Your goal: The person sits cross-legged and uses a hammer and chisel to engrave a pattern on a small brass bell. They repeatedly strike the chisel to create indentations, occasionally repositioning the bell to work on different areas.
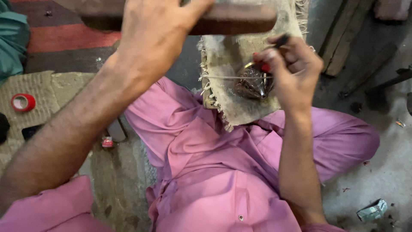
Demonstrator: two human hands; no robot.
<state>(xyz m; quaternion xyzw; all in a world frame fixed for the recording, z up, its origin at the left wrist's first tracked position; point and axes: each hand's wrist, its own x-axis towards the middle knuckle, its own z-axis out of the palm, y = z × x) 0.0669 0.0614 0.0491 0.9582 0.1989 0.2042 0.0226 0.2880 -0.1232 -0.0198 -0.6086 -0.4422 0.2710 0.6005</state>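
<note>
Fingers of the left hand (156,32) wrap over a dark wooden bar (231,19), raised at the top of the view above a frayed cloth pad (240,56). On that pad, below the bar, rests a small patterned metal piece (253,82). The right hand (294,71) sits just beside and over it, thumb and fingertips pinched together on a thin dark tool (281,41) with a red part near the metal piece's rim. A roll of red tape (22,102) lies well apart on the mat.
</note>
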